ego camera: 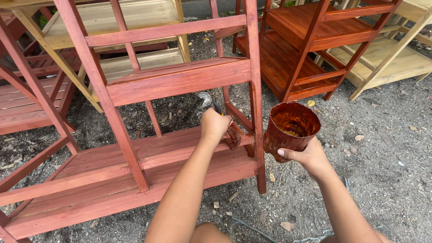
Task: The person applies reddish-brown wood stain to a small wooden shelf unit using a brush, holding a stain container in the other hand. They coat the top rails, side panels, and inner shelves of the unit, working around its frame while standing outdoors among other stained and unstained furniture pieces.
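Fingers of the left hand [214, 124] clench a stain-soaked brush [231, 135] against the red-stained slatted wooden shelf [180, 150]; the right hand [306, 155] grips a stain-crusted cup [290, 130]. Staining looks midway; reloading seems next.

Soft, even daylight — faint shadows, sharp focus, slight wide-angle bending at edges.
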`<state>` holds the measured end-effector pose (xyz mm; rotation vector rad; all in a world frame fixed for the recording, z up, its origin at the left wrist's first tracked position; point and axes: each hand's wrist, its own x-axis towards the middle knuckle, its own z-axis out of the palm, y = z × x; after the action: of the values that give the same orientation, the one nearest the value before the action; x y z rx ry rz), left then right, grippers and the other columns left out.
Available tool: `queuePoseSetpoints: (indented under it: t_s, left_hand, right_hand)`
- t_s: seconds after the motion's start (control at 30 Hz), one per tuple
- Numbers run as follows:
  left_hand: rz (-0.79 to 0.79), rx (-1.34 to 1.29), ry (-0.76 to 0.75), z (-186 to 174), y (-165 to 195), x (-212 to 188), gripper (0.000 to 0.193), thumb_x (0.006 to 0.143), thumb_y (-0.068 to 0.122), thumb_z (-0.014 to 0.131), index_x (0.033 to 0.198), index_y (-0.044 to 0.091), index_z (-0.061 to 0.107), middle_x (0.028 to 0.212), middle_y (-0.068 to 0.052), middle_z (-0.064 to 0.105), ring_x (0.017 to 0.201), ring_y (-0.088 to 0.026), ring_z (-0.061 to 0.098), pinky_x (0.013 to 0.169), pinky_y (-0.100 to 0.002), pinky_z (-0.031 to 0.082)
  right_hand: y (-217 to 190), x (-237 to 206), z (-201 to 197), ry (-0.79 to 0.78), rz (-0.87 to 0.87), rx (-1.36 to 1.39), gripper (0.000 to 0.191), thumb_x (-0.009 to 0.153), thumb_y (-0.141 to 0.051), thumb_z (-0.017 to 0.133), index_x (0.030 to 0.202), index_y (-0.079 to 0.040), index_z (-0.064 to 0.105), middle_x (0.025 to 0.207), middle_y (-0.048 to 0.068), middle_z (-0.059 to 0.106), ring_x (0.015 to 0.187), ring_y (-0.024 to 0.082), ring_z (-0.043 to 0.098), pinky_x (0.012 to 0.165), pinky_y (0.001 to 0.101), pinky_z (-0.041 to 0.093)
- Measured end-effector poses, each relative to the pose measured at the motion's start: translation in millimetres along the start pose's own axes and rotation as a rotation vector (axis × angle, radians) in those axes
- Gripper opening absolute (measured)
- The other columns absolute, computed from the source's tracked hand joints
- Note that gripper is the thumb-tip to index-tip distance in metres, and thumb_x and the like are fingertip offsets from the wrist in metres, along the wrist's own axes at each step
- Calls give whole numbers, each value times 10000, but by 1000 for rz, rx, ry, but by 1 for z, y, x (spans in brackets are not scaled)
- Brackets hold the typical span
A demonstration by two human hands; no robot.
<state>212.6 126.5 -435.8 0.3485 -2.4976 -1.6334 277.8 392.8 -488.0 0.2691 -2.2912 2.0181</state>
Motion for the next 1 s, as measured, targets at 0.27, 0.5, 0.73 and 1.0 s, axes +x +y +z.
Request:
queuePoseSetpoints:
  t_s: [0.27, 0.5, 0.73, 1.0]
  left_hand:
    - [-6, 369, 188, -112, -50, -2, 266, 718, 179, 824, 858, -29, 733, 819, -221, 744, 790, -344, 765, 733, -437, 598]
    - [273, 692, 256, -171, -62, -20, 177, 818, 192, 772, 924, 51, 775, 883, -218, 743, 873, -397, 724, 775, -480, 567]
    - [644, 1670, 121, -134, -70, -51, 302, 838, 250, 641, 1020, 33, 743, 1110, -343, 617, 988, -585, 603, 601, -495, 564]
    - [564, 1972, 326, -142, -60, -14, 398, 849, 227, 611, 1056, -88, 737, 1095, -409, 631, 889, -536, 622, 383, -388, 468]
  right_hand:
    - [29, 21, 34, -250, 89, 323, 821, 652, -173, 849, 1391, -26, 523, 1276, 139, 680, 1164, 267, 656, 917, 436, 582]
    - [53, 11, 64, -579, 247, 230, 855, 580, -119, 901, 1354, 5, 558, 1175, 150, 732, 1077, 278, 697, 930, 452, 580]
    - [53, 1, 113, -704, 370, 103, 846, 568, -66, 922, 1340, -12, 580, 996, 139, 735, 913, 217, 694, 833, 379, 575]
    - [42, 6, 150, -730, 410, 93, 909, 556, -76, 915, 1373, 9, 523, 969, 149, 769, 887, 257, 737, 812, 422, 600]
